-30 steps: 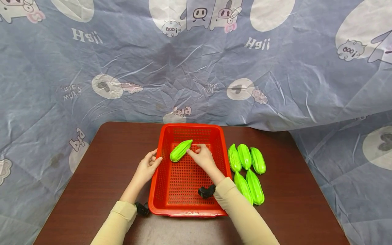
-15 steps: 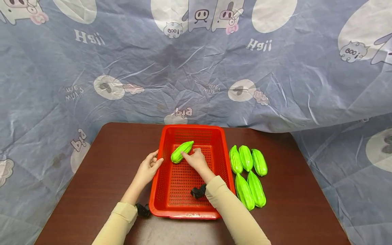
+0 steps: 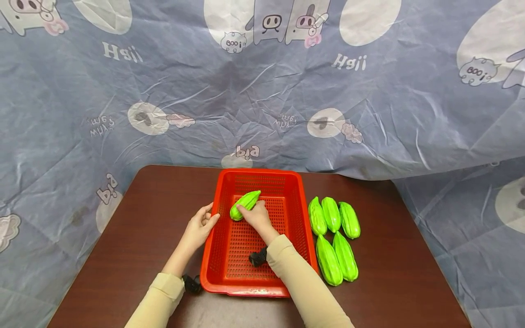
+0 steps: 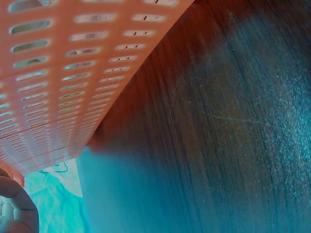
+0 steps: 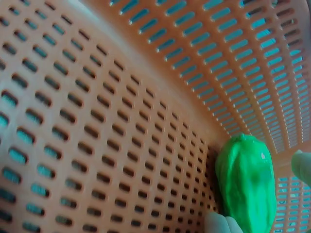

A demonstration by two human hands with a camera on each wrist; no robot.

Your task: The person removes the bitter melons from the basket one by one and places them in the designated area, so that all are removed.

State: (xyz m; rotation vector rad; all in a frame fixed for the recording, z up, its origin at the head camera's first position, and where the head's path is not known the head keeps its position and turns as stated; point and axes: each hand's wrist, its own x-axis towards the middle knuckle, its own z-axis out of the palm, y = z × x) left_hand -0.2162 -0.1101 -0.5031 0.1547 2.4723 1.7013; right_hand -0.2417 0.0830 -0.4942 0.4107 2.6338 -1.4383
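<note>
A bright green ridged bitter melon (image 3: 245, 205) lies in the far left part of a red perforated plastic basket (image 3: 258, 292). My right hand (image 3: 257, 216) reaches into the basket over the melon. In the right wrist view, a fingertip (image 5: 223, 224) is right at one side of the melon (image 5: 247, 182), and another fingertip (image 5: 302, 166) stands off its other side, with a gap. My left hand (image 3: 198, 229) grips the basket's left rim, thumb on top and fingers outside. The left wrist view shows curled fingers (image 4: 19, 206) by the basket's side wall (image 4: 63, 73).
Several more bitter melons (image 3: 329, 259) lie in two rows on the brown wooden table (image 3: 393, 264), close to the basket's right side. A grey-blue printed cloth (image 3: 254, 114) hangs behind the table and at its sides.
My right hand has moved left inside the basket, its thumb now overlapping the bitter melon. The left hand keeps its grip on the rim. The whole head view has shifted slightly.
</note>
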